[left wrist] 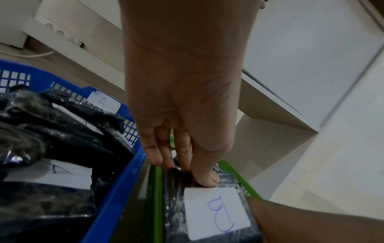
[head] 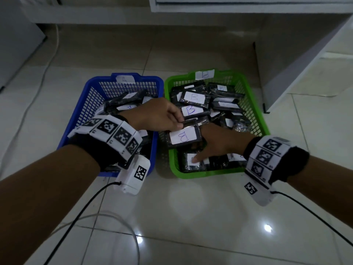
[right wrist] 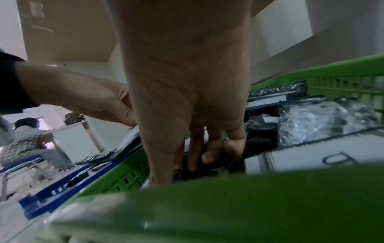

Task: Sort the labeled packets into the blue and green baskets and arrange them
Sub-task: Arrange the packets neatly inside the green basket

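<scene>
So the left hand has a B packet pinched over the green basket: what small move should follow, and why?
Probably lower the B packet flat into the green basket and let go. The left hand pinches its far edge, already over the side tagged B, while the right hand reaches among the packets beneath, seemingly making room. It bears the right letter, so only placement remains.

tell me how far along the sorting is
Mostly done: the blue basket holds A packets, the green basket B packets, none on the floor. The left hand pinches a B packet over green; the right hand reaches among packets there. Arranging remains.
</scene>
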`<state>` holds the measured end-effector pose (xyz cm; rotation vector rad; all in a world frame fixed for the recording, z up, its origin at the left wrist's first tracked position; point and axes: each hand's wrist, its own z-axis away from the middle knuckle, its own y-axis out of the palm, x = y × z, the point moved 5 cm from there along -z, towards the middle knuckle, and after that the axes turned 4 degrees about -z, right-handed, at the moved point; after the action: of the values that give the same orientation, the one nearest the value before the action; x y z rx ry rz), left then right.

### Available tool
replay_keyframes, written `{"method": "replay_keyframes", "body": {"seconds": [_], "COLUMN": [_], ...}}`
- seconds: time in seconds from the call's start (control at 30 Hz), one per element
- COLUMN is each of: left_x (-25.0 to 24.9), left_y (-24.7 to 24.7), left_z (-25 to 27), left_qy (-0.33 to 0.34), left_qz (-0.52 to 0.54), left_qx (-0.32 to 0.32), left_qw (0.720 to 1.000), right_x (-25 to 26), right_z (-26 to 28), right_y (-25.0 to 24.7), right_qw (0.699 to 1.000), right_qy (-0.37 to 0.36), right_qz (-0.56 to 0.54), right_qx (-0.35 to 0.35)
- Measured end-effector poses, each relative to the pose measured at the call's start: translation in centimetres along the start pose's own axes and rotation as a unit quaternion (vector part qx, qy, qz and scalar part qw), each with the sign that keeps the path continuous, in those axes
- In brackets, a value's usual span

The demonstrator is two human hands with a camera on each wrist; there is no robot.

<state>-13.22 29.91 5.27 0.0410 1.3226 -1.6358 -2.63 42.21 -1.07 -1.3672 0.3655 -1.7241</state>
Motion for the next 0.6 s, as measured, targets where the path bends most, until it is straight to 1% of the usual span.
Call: {"method": "replay_keyframes", "body": {"seconds": [0.1, 0.17, 0.2, 0.23, 0.33, 0.37, 0.4, 0.47, 0.53, 0.6], "left_x": [-0.5, -0.9, -1.3, -1.8, -3.3, -3.7, -3.9, -4.0, -3.8, -3.5], "left_y": [-0.2, -0.3, -0.3, -0.2, 1.3, 2.2, 3.2, 5.3, 7.3, 8.6], "left_z": [0.2, 0.2, 0.2, 0.2, 0.2, 0.3, 0.3, 0.4, 0.6, 0.7], "left_qy": [0.015, 0.026, 0.033, 0.042, 0.073, 0.078, 0.079, 0.08, 0.084, 0.078], "left_qz": [-0.034, -0.041, -0.039, -0.046, -0.113, -0.136, -0.156, -0.191, -0.234, -0.272], "left_qx": [0.004, -0.007, -0.015, -0.026, -0.036, -0.03, -0.025, -0.021, -0.006, 0.021], "left_qw": [0.999, 0.999, 0.999, 0.998, 0.99, 0.987, 0.984, 0.978, 0.968, 0.959], "right_x": [-0.4, -1.1, -1.5, -2.1, -4.5, -4.8, -4.9, -4.1, -2.9, -2.1], "right_z": [0.8, 1.9, 2.7, 3.3, 5.0, 5.3, 5.5, 5.6, 5.3, 4.6], "right_y": [-1.5, -3.9, -5.4, -6.9, -10.7, -11.3, -11.5, -11.2, -9.6, -7.4], "right_qw": [0.998, 0.995, 0.994, 0.992, 0.974, 0.968, 0.965, 0.967, 0.977, 0.99], "right_qy": [0.05, 0.092, 0.107, 0.119, 0.149, 0.154, 0.152, 0.136, 0.122, 0.1], "right_qz": [0.022, 0.034, 0.025, 0.006, -0.05, -0.049, -0.052, -0.086, -0.095, -0.057], "right_qx": [0.001, 0.012, 0.001, -0.028, -0.166, -0.195, -0.207, -0.197, -0.146, -0.084]}}
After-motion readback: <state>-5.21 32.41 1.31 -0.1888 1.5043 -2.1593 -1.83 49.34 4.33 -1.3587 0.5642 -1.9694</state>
